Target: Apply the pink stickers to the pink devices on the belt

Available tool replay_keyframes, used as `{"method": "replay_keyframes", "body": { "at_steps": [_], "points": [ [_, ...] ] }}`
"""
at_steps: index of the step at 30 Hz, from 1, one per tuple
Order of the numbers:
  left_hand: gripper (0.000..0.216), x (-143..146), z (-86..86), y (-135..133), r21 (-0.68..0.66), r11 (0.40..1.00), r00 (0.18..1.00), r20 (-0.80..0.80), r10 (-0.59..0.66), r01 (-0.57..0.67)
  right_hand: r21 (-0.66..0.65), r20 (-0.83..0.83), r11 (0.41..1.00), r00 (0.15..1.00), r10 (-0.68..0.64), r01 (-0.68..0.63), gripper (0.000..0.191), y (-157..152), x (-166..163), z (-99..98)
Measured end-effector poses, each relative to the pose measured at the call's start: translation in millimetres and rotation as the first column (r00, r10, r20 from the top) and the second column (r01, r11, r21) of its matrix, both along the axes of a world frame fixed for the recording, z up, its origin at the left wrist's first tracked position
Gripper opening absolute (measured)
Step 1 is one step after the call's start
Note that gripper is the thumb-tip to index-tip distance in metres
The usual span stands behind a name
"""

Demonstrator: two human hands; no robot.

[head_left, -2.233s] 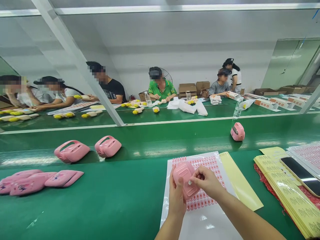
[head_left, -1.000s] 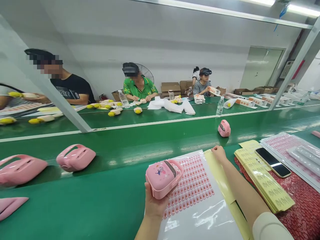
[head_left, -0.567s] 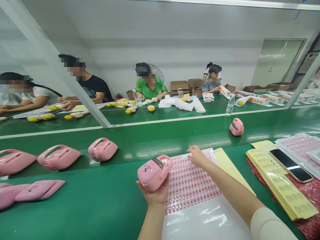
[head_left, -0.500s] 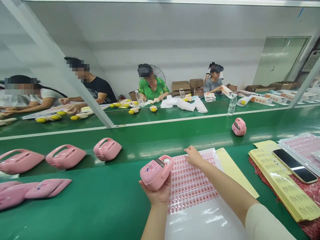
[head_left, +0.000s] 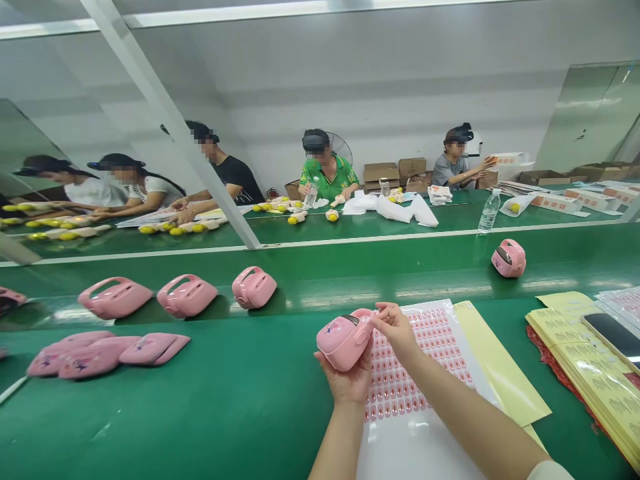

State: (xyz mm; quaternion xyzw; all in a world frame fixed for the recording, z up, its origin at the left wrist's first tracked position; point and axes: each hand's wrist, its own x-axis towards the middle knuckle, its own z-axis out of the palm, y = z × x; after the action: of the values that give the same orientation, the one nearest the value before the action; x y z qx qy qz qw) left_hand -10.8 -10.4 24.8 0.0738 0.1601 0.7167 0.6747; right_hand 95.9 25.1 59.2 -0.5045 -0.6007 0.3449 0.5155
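Observation:
My left hand cups a small pink rounded device with a carrying handle from below. A dark window and a small printed picture show on its top. The fingertips of my right hand are pinched together at the device's handle; whatever is between them is too small to make out. Beneath both hands lies a sheet of small oval pink stickers, with a blank white lower part. Farther left, several pink printed covers lie in a loose pile on the green table.
Several similar pink devices stand along the green belt, one to the right. Yellow label sheets and a phone lie at right. Co-workers sit across the belt, near a water bottle.
My right hand has come from the sticker sheet to the handle of the pink device. The view has turned left, so things appear farther right. My left hand still holds the device.

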Motion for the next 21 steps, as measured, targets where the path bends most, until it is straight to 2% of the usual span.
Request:
{"method": "replay_keyframes", "body": {
  "at_steps": [2,9,21],
  "points": [
    [0.067,2.8,0.3,-1.3,0.011,1.0,0.999,0.033,0.004,-0.004,0.047,-0.127,0.999,0.992,0.02,-0.014,0.011,-14.8,-9.6,1.1],
    [0.054,10.6,-1.5,-4.4,-0.044,0.999,0.992,0.127,-0.02,0.026,0.099,-0.191,0.994,0.981,-0.033,0.052,0.013,-27.6,-19.4,-8.0],
    [0.064,14.6,1.1,-8.9,-0.088,0.992,0.986,0.149,-0.074,0.088,0.081,-0.269,0.989,0.958,-0.1,0.126,0.015,-34.4,-25.9,-9.4]
  ]
}}
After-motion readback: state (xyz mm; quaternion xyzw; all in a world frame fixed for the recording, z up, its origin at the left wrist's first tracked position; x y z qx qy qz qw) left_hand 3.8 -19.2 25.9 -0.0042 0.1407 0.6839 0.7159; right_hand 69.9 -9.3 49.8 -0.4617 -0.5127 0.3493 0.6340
